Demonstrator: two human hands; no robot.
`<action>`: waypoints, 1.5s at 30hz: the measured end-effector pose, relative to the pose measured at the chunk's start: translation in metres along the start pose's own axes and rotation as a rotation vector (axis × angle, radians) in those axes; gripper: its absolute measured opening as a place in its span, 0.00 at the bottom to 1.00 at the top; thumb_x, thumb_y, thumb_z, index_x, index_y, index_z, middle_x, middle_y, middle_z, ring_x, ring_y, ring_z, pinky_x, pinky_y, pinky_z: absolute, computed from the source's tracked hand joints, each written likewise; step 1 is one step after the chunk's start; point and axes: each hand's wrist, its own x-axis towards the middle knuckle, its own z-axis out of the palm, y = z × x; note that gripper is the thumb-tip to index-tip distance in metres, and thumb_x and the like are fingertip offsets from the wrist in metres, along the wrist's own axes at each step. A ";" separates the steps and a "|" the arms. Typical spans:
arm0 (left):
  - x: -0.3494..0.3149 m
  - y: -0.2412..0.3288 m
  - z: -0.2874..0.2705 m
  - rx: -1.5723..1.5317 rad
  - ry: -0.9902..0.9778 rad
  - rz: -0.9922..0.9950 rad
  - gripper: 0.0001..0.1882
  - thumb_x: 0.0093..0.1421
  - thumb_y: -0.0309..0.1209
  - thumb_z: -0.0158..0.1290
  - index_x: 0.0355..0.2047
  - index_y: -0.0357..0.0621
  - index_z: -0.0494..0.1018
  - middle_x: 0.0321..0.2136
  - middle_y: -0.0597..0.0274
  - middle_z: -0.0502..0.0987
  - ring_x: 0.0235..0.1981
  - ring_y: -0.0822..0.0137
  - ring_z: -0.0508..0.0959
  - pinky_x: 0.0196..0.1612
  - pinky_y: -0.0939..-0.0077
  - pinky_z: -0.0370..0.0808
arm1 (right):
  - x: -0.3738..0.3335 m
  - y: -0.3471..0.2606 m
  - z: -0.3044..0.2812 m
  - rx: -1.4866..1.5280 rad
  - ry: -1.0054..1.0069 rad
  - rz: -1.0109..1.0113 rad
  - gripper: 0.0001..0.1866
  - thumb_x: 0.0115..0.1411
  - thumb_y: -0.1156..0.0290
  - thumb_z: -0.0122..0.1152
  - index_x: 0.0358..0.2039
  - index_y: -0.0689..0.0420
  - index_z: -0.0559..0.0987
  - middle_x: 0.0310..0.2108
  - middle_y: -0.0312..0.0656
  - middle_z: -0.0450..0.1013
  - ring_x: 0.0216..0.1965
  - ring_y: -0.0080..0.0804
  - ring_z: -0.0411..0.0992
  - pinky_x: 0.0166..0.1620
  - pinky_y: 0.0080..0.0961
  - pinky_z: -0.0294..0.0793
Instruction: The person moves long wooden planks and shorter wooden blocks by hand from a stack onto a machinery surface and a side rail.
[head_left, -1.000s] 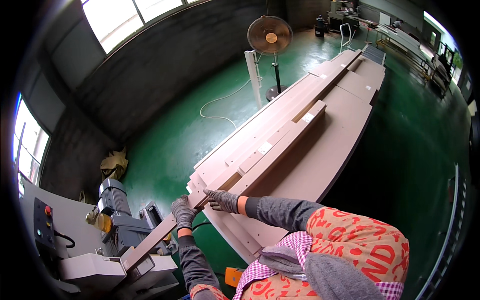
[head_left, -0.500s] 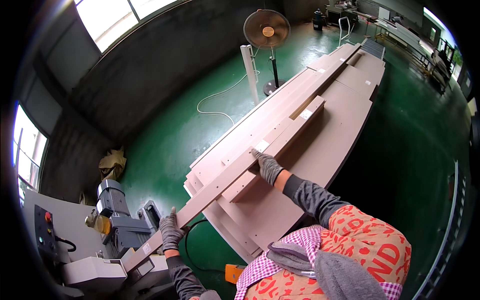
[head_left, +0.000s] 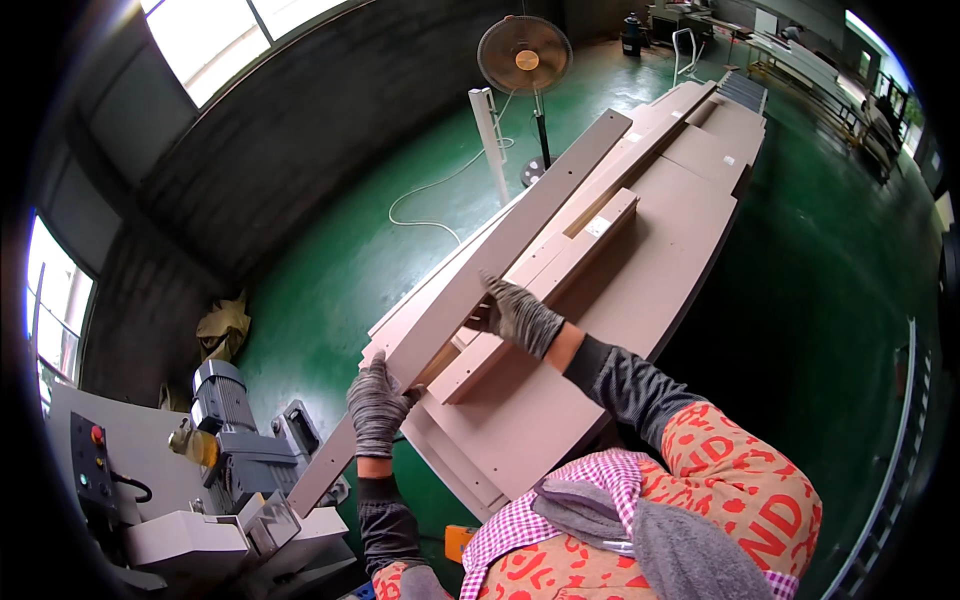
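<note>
A long, narrow pinkish-beige board (head_left: 455, 290) with small holes runs slantwise from the grey machine at the lower left to above the stack of panels. My left hand (head_left: 378, 408), in a grey striped knit glove, grips the board toward its near end. Farther along it, my right hand (head_left: 522, 318), gloved alike, holds the board's right edge, with some fingers hidden beneath. Below the right hand lies a shorter piece (head_left: 535, 295) of the same colour with a white label. Wide panels (head_left: 500, 420) are stacked under both pieces.
The machine (head_left: 190, 540) has a grey motor (head_left: 225, 395) and a black control box (head_left: 88, 465) with a red button. Behind the stack stand a fan (head_left: 525, 60) and a white post (head_left: 490, 145) with a pale cable. An orange object (head_left: 458, 541) sits low beside me.
The held board has been raised and drawn away from the machine, its far end now reaching well up over the stack. My left hand has moved up and right; my right hand slightly left.
</note>
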 end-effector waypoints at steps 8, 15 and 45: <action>-0.056 -0.035 -0.003 0.079 -0.064 0.000 0.56 0.36 0.45 0.72 0.64 0.41 0.60 0.36 0.50 0.76 0.37 0.49 0.76 0.45 0.54 0.72 | 0.055 -0.067 -0.051 0.073 0.227 -0.103 0.20 0.67 0.54 0.55 0.52 0.53 0.71 0.43 0.44 0.76 0.45 0.41 0.77 0.45 0.54 0.81; -0.124 -0.113 -0.014 -0.024 0.094 -0.141 0.43 0.30 0.44 0.73 0.48 0.39 0.74 0.35 0.48 0.76 0.38 0.47 0.77 0.43 0.57 0.75 | 0.106 -0.125 -0.116 0.152 0.360 0.000 0.15 0.70 0.63 0.49 0.53 0.55 0.69 0.52 0.45 0.72 0.54 0.41 0.71 0.59 0.52 0.72; 0.120 -0.109 0.171 -0.066 -0.036 0.047 0.50 0.39 0.62 0.66 0.56 0.41 0.71 0.42 0.49 0.77 0.45 0.49 0.74 0.52 0.57 0.70 | -0.235 -0.117 -0.328 0.535 0.428 -0.675 0.26 0.67 0.59 0.52 0.61 0.58 0.67 0.59 0.48 0.68 0.57 0.44 0.69 0.60 0.46 0.71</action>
